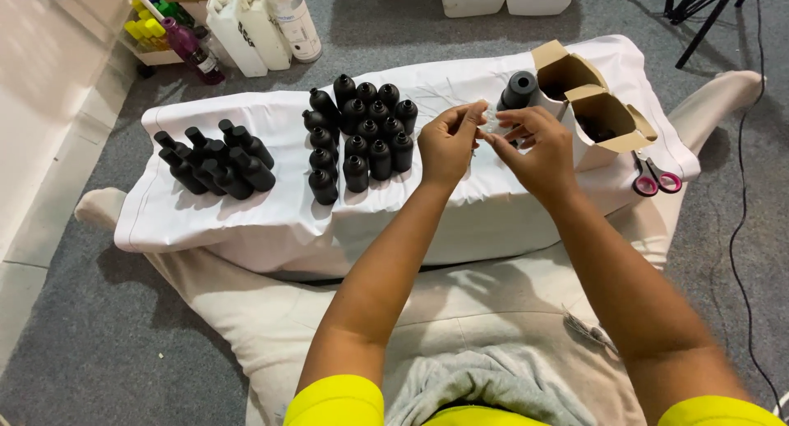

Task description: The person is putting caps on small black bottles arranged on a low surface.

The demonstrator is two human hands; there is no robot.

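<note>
While pinching small clear piece (491, 120) between both hands, am holding it above white-covered bench (246, 220). Left hand (448, 142) gripping its left end, right hand (538, 150) its right end; long axis running left-right. Upright black bottles (362, 134) standing just left, nearer left hand.

1. Left hand (448, 146): raised in front of the body, back toward the camera, thumb and forefinger pinched together at the tips.
2. Right hand (536, 150): level with the left hand, fingers curled, fingertips meeting those of the left.
3. Forearms: bare, extended forward and converging; yellow sleeves at the upper arms.
</note>
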